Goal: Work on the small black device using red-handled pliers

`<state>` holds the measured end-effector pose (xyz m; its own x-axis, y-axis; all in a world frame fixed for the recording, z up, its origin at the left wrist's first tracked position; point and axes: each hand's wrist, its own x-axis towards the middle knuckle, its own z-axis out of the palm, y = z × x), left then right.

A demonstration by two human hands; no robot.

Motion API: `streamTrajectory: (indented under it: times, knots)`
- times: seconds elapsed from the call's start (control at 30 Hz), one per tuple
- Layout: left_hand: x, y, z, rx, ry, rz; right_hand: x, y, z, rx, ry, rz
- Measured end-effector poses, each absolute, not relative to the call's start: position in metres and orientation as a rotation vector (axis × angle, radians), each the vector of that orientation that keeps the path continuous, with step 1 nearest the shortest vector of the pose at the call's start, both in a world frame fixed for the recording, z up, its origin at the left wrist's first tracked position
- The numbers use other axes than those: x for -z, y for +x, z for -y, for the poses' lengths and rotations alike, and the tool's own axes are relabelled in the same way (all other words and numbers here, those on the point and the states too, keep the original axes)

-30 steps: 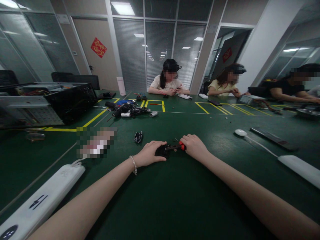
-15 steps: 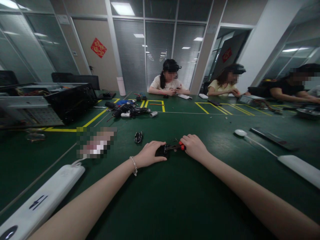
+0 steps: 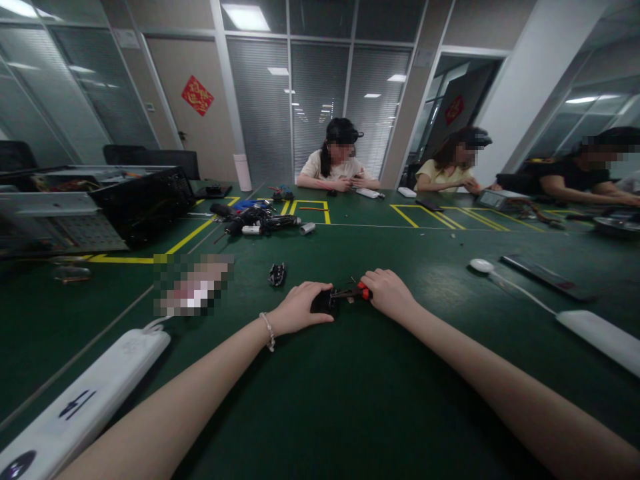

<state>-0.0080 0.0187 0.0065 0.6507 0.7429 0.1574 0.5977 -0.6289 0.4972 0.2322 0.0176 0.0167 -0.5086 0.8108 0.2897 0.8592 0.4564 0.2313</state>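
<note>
My left hand (image 3: pixel 299 308) grips a small black part (image 3: pixel 323 302) on the green table (image 3: pixel 320 400), thumb and fingers on either side of it. What kind of part it is I cannot make out. In my right hand (image 3: pixel 389 293) are pliers (image 3: pixel 350 292) with red handles, my fingers closed around them. The jaws of the pliers point left and reach the right edge of the black part. Beyond my left hand lies another small black and silver piece (image 3: pixel 277 275). A few tiny bits lie close to the pliers.
An opened computer case (image 3: pixel 140 207) stands at the left. Farther back lies a heap of tools and cables (image 3: pixel 257 220). White power banks (image 3: pixel 95 400) flank my arms, one on each side, with cords. A flat black device (image 3: pixel 545 277) lies right. Several people sit across the table.
The pliers' jaws have shifted very slightly at the black part. Both hands stay in nearly the same place.
</note>
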Motion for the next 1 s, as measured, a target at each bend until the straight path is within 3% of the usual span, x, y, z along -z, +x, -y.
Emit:
streamTrajectory:
  times: [0.47,1.0]
  knots:
    - [-0.011,-0.008,-0.016,-0.451,2.458,-1.079,-0.014,0.243,-0.022,0.348,-1.555,2.477]
    - [-0.009,-0.009,-0.017,-0.454,2.487,-1.065,-0.010,0.269,-0.037,0.644,-1.781,2.371]
